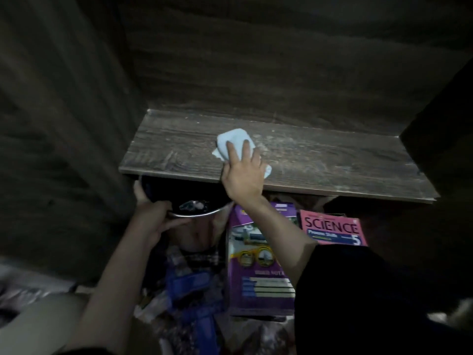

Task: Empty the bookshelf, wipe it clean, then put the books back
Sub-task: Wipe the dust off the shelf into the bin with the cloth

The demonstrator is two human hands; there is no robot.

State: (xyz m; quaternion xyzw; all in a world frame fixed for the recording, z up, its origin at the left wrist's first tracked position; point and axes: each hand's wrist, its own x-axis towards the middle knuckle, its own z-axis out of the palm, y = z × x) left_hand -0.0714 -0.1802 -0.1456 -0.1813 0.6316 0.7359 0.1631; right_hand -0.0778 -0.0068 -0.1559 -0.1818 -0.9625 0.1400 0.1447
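Dim room, dark wood on all sides. Low in the frame, among floor clutter: a purple book lying flat, a pink SCIENCE book just right of it. Above, at centre left, left hand curled round the rim of a metal bowl, thumb over the near edge, forearm rising from lower left. Further up, shelf board streaked with pale marks. At its middle, a pale blue cloth under the right hand, fingers straight, slightly apart, pressed flat; black sleeve reaching from lower right. Behind, back panel.
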